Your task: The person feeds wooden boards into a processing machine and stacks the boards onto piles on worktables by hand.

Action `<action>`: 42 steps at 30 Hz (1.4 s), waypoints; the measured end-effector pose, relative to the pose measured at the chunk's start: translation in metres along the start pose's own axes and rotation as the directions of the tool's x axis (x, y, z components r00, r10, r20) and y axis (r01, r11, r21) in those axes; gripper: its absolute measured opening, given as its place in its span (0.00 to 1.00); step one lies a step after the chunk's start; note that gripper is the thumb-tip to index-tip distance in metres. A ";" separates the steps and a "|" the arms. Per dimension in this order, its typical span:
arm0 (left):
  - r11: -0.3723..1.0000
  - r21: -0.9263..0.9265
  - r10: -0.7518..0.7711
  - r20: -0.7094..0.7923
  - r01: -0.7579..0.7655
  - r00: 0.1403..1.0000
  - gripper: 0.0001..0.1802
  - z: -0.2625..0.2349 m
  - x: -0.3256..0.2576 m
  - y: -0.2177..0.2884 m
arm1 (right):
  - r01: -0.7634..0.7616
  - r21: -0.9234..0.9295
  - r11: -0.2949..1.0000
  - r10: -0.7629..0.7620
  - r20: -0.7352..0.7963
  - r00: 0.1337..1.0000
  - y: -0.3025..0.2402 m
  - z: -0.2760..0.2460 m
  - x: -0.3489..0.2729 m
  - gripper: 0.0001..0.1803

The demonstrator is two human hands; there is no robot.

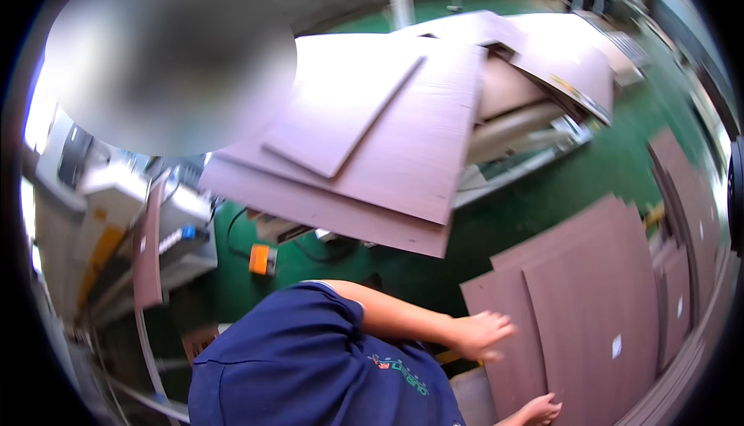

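Observation:
My left hand (484, 335) reaches out from a navy short sleeve (310, 310), its fingers spread and slightly smeared by motion. It holds nothing and is nearest to the brown wood-grain panels leaning at the right. Lower down, my right hand (539, 410) comes in from the bottom edge, fingers loosely bent and nothing visible in them. It overlaps the side edge of the front panel (597, 302), which bears a small white label (617, 346); whether it touches that panel I cannot tell. Behind it stands another leaning panel (504, 333).
Loosely stacked brown panels (411, 147) lie on a low support ahead. An orange box (263, 259) and dark cable sit on the green floor (372, 279). Machinery (116, 201) with an upright panel (147, 248) is at left. More panels (682, 201) lean far right. A blurred patch hides the upper left.

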State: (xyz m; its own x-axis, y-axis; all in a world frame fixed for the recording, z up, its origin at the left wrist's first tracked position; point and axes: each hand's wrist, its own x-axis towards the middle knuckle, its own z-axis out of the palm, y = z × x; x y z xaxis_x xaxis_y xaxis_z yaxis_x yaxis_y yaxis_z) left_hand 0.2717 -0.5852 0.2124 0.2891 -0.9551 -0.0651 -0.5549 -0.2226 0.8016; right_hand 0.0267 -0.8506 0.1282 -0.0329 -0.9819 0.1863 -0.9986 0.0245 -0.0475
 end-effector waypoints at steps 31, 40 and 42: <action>0.880 -0.019 -0.475 -0.076 -0.475 -0.877 0.32 0.155 -0.887 0.016 | 0.721 0.393 -0.570 -0.821 -0.285 -0.494 -0.438 -0.202 -0.577 0.30; 0.788 -0.054 -0.585 -0.373 -0.613 -0.720 0.17 0.103 -0.790 -0.011 | 0.793 0.402 -0.457 -0.887 -0.133 -0.443 -0.430 -0.185 -0.529 0.32; 0.749 0.028 -0.595 -0.409 -0.662 -0.691 0.18 0.101 -0.760 -0.007 | 0.801 0.403 -0.442 -0.894 -0.125 -0.430 -0.427 -0.184 -0.531 0.32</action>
State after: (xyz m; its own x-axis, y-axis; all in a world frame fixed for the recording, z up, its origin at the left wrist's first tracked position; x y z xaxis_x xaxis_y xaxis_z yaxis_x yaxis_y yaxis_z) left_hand -0.0228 0.1221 0.1957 0.4497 0.8730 -0.1888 -0.6290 0.4596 0.6270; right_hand 0.4627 -0.3049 0.2304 0.9016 0.4241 0.0854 0.4321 -0.8732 -0.2253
